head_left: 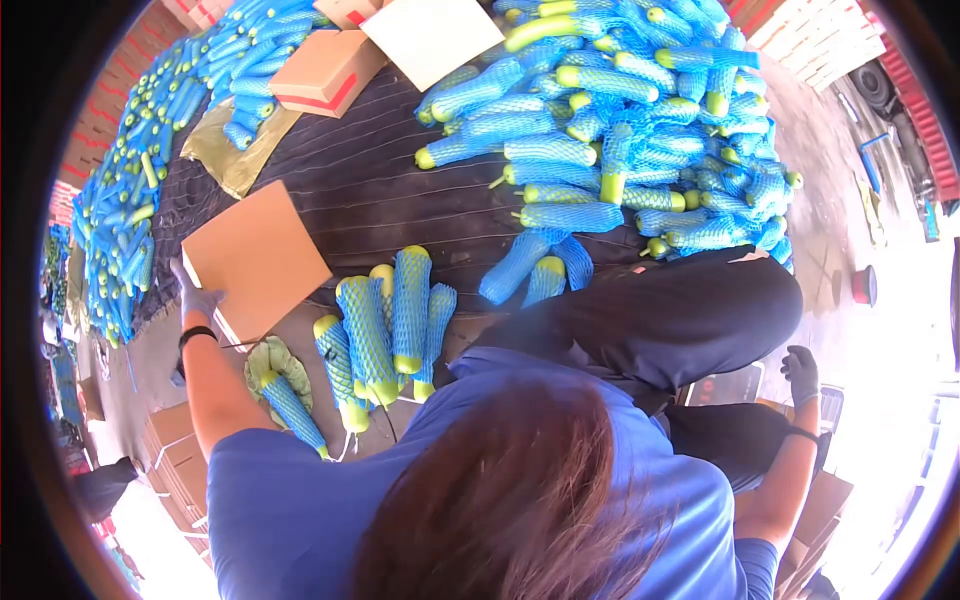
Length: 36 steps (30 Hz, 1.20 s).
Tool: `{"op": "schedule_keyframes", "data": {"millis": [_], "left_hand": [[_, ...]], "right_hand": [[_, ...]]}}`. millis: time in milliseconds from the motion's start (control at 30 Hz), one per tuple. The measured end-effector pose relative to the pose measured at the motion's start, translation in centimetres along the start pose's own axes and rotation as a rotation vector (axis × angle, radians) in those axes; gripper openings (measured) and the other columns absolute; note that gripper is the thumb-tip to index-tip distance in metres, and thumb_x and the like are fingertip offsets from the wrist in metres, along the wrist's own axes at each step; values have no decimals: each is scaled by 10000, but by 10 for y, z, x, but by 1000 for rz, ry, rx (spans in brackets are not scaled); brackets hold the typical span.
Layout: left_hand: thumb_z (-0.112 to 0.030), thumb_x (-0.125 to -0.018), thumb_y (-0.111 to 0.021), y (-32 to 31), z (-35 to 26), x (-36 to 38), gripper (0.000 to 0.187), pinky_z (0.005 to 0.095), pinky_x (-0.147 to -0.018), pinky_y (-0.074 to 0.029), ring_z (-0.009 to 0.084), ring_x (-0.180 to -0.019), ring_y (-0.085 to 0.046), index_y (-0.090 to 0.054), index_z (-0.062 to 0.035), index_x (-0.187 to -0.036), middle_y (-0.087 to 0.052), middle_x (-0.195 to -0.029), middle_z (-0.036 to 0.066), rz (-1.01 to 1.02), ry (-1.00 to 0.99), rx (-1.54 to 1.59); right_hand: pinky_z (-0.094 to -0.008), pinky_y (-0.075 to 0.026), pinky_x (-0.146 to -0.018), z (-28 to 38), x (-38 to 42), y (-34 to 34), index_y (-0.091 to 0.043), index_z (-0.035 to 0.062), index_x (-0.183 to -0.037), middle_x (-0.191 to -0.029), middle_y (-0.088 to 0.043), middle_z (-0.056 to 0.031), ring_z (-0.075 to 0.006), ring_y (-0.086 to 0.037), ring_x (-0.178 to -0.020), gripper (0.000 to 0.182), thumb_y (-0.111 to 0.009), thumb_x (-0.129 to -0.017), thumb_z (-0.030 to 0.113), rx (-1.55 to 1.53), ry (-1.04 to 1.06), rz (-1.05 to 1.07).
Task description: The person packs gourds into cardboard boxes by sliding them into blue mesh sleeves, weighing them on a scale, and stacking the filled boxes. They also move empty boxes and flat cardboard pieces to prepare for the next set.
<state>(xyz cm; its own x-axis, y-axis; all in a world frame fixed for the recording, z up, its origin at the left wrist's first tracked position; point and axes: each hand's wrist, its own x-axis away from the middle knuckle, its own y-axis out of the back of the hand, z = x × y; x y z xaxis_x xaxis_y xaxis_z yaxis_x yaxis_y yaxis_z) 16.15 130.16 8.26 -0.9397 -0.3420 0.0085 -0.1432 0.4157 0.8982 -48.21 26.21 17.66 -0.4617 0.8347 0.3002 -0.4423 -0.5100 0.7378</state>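
Observation:
My left hand (197,300), in a thin grey glove, grips the left edge of a closed cardboard box (258,258), thumb on its top. Below the box are a pale green leafy-looking bundle (278,362) and one long green gourd in a blue net sleeve (292,412). Several more netted gourds (370,335) stand or lean together to the right of the box. My right hand (801,375), also gloved, hangs beside my right knee, fingers loosely bent and apart, with nothing visible in it.
Large heaps of netted gourds lie on a dark sheet (345,190), at the back right (590,130) and far left (130,210). Other cartons (325,70) sit at the back. Flattened cardboard (180,455) is stacked at the lower left. A dark red bucket (864,287) stands at right.

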Motion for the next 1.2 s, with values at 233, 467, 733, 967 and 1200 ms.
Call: {"op": "schedule_keyframes", "data": {"millis": [233,467,733,967,1200], "left_hand": [[-392,-799,-749,-3,-120,7,859,458,-926,-511,309,-1089,-648,-332,-240,-1534,-647,-1219,162,486,-121,-480],[-172,-869,-572,-98,-157,16,569,477,-978,-521,359,-1223,-593,-483,-150,-1430,-623,-1314,165,24,-456,-650],[-473,-802,-732,-19,-301,117,621,481,-1086,-430,367,-1376,-445,-609,-93,-1278,-501,-1437,223,394,-506,-647],[-547,-781,-744,-77,-287,81,766,385,-1070,-429,323,-1284,-544,-559,-108,-1381,-586,-1358,184,233,-522,214],[-467,-798,-772,-60,-200,47,491,391,-832,-530,304,-961,-691,-703,-97,-1113,-719,-1037,168,-100,-404,-136]], "right_hand": [[-263,-466,-605,33,14,-20,-634,23,-1097,-820,-633,-46,-117,-590,-678,198,-547,-928,77,7,136,33],[-256,-456,-572,4,-16,-15,-647,21,-972,-746,-615,-37,-90,-557,-641,137,-523,-915,8,-1,182,28],[-231,-440,-512,-7,-42,-22,-634,70,-1039,-749,-611,-20,-98,-566,-583,176,-509,-936,3,-74,249,85],[-258,-474,-597,20,-18,-21,-634,21,-1072,-799,-625,-55,-126,-582,-653,188,-527,-920,-13,-58,211,97],[-265,-492,-638,30,0,-16,-624,-17,-1078,-819,-642,-75,-136,-604,-694,179,-539,-922,-3,-40,188,57]]}}
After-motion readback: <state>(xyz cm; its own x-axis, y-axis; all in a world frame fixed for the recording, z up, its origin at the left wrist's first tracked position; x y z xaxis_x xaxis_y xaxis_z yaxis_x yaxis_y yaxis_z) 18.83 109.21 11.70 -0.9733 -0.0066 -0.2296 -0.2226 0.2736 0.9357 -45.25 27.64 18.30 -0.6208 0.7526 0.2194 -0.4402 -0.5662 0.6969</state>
